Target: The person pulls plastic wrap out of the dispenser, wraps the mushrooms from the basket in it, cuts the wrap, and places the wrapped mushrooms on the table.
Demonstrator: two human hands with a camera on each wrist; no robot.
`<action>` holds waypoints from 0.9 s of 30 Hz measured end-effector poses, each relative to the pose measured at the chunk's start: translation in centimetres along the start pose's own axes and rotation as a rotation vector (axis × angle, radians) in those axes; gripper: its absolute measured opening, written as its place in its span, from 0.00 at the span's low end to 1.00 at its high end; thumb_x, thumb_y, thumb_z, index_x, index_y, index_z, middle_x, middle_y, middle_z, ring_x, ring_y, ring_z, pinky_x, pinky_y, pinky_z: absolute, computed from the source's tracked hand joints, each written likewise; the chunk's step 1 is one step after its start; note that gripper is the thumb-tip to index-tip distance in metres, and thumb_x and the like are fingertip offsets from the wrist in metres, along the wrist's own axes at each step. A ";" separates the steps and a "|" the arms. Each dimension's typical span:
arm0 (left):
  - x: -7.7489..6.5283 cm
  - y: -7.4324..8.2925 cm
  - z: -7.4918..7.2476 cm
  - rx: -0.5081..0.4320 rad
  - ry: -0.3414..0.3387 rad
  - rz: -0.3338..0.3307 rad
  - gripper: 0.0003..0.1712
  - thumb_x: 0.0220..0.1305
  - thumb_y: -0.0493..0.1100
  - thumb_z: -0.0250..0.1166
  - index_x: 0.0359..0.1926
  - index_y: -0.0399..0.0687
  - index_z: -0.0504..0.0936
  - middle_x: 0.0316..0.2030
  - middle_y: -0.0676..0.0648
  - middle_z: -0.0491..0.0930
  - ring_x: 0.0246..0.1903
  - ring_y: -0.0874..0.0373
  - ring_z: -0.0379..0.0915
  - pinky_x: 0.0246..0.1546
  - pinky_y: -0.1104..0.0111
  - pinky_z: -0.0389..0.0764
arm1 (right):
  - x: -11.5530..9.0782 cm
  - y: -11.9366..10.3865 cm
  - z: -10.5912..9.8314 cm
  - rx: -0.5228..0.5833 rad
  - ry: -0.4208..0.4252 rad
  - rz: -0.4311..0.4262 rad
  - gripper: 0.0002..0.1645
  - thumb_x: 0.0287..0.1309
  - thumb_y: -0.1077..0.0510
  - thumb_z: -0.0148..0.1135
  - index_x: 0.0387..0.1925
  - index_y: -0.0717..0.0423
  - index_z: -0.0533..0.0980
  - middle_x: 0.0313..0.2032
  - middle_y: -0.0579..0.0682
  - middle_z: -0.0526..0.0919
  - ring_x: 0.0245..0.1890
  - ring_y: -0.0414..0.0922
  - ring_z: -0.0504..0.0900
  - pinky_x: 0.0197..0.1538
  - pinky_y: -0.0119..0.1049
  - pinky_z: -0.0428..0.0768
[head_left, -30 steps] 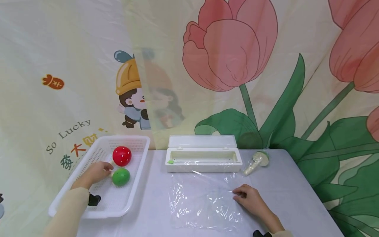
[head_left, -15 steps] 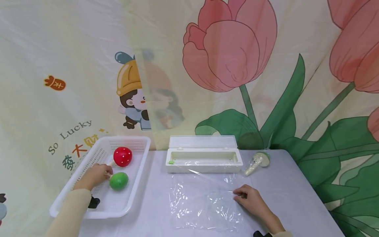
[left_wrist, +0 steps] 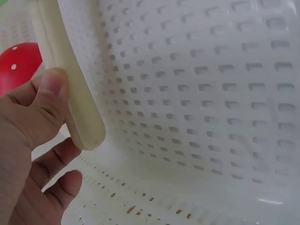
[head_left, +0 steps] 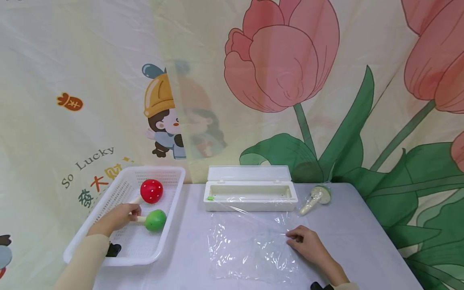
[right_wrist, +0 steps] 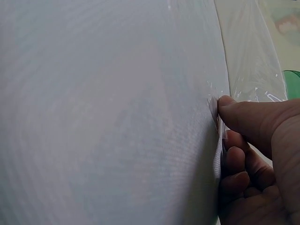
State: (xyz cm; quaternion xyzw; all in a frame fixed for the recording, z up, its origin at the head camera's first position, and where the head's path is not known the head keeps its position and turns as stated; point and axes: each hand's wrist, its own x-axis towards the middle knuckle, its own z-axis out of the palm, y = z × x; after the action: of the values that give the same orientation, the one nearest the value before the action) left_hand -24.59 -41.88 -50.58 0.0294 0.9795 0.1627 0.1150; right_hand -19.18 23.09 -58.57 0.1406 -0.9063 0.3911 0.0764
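Observation:
In the white basket (head_left: 156, 254), my left hand (head_left: 117, 219) pinches the cream handle of a green maraca (head_left: 156, 220); its round head points right. The left wrist view shows my thumb pressed on that handle (left_wrist: 70, 89), with the other fingers curled behind it. Just beyond lies a red maraca (head_left: 151, 191) with white dots. My right hand (head_left: 307, 245) pinches the right edge of a clear sheet of cling film (head_left: 235, 249) spread over the table. This sheet runs back to a white cling film dispenser (head_left: 250, 206), whose lid stands up.
Right of the dispenser lies another maraca (head_left: 315, 197), wrapped in clear film. A small green slider (head_left: 210, 198) sits at the dispenser's left end. The white-covered table (head_left: 359, 237) ends at a printed curtain (head_left: 203, 80) behind.
My left hand has taken hold of the green maraca's handle. Its green head first shifted slightly left, then right and slightly up. My right hand stays on the film.

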 end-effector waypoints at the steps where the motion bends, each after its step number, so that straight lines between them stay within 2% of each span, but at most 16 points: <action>1: 0.0 0.1 0.0 -0.004 0.004 0.012 0.09 0.64 0.35 0.69 0.38 0.54 0.80 0.34 0.49 0.76 0.38 0.52 0.70 0.39 0.61 0.74 | 0.0 0.0 0.0 0.001 0.001 -0.001 0.09 0.51 0.62 0.79 0.36 0.52 0.88 0.30 0.40 0.81 0.30 0.32 0.74 0.33 0.28 0.76; 6: -0.3 0.7 -0.3 -0.035 0.041 0.083 0.09 0.63 0.33 0.70 0.39 0.51 0.82 0.34 0.49 0.77 0.38 0.53 0.72 0.40 0.62 0.77 | 0.0 0.1 0.1 0.002 0.009 0.000 0.09 0.50 0.63 0.79 0.35 0.52 0.88 0.30 0.40 0.81 0.29 0.31 0.74 0.33 0.28 0.76; 11: -0.8 0.8 -0.9 -0.096 0.091 0.091 0.07 0.65 0.33 0.68 0.43 0.45 0.82 0.37 0.48 0.79 0.39 0.52 0.73 0.42 0.59 0.79 | -0.1 0.1 0.2 -0.007 0.003 0.003 0.09 0.50 0.64 0.78 0.36 0.53 0.87 0.30 0.40 0.81 0.29 0.29 0.74 0.34 0.28 0.77; 16: -1.9 1.6 -2.5 -0.107 0.133 0.100 0.10 0.68 0.35 0.66 0.48 0.38 0.84 0.41 0.43 0.83 0.40 0.49 0.74 0.44 0.53 0.81 | 0.0 0.2 0.2 -0.001 -0.005 0.010 0.10 0.50 0.63 0.78 0.36 0.53 0.87 0.31 0.40 0.82 0.30 0.30 0.74 0.34 0.28 0.77; 19: -2.6 2.3 -3.3 -0.111 0.165 0.103 0.10 0.68 0.36 0.66 0.48 0.39 0.85 0.40 0.44 0.83 0.38 0.50 0.73 0.39 0.57 0.79 | 0.0 0.2 0.1 0.004 -0.005 0.002 0.09 0.51 0.63 0.78 0.36 0.53 0.87 0.31 0.40 0.82 0.30 0.30 0.74 0.34 0.28 0.77; 23: -3.4 3.6 -4.2 -0.140 0.242 0.142 0.11 0.70 0.39 0.66 0.50 0.40 0.84 0.34 0.47 0.78 0.31 0.55 0.68 0.28 0.67 0.71 | -0.1 0.1 0.0 0.005 -0.009 -0.003 0.10 0.51 0.63 0.78 0.37 0.53 0.88 0.31 0.40 0.82 0.30 0.31 0.74 0.34 0.28 0.76; 27: -4.4 6.1 -5.0 -0.158 0.312 0.178 0.12 0.71 0.41 0.66 0.51 0.41 0.84 0.30 0.48 0.75 0.28 0.57 0.67 0.24 0.69 0.70 | -0.2 0.1 0.0 0.003 -0.003 -0.005 0.09 0.51 0.63 0.78 0.36 0.53 0.88 0.31 0.40 0.81 0.30 0.30 0.74 0.34 0.28 0.76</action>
State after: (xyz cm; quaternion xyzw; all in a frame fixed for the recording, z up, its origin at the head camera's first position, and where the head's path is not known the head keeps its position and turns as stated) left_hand -21.40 -38.12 -43.04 0.0811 0.9632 0.2511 -0.0510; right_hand -19.05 23.20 -58.71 0.1436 -0.9054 0.3922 0.0757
